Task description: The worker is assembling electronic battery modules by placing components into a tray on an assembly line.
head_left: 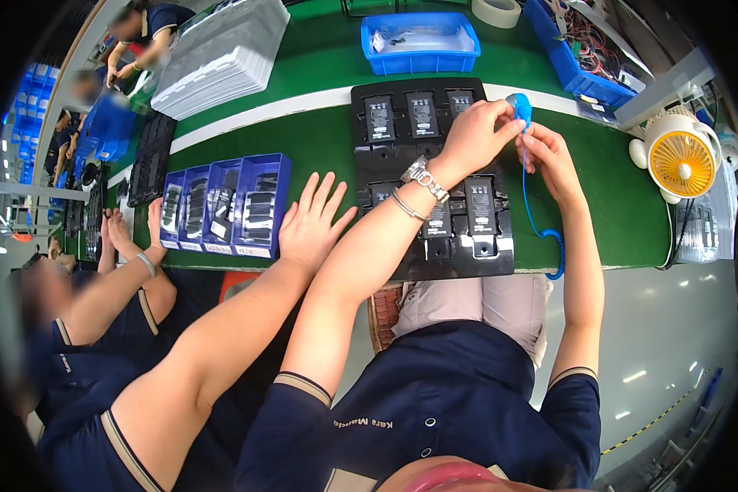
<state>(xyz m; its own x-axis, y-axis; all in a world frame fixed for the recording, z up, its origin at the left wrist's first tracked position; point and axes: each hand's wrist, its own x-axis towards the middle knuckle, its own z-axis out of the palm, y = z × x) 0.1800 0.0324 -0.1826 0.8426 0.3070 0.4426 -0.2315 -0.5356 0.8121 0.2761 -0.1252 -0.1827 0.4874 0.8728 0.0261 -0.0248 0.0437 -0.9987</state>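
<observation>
Showing between the fingertips of the left hand and the right hand, a blue wrist strap is held just beyond the upper right corner of a black tray. It is pinched by the left fingers, while the right fingers are drawn narrow just below, where it cannot be told how firmly it is gripped. From it, a blue cord is seen running down, coiled near the edge of the counter.

In the tray, flat black batteries are laid out in two rows, some partly hidden by the left arm. To the left, a purple four-compartment bin is filled with small dark parts; just beside it a co-worker's hand is spread flat.

The counter is surfaced in green and crossed by a white strip. Beyond that strip are set a stack of pale trays, a blue tub and a roll of tape. At the right, a white fan is placed. The grey floor is marked by a yellow-and-black line.
</observation>
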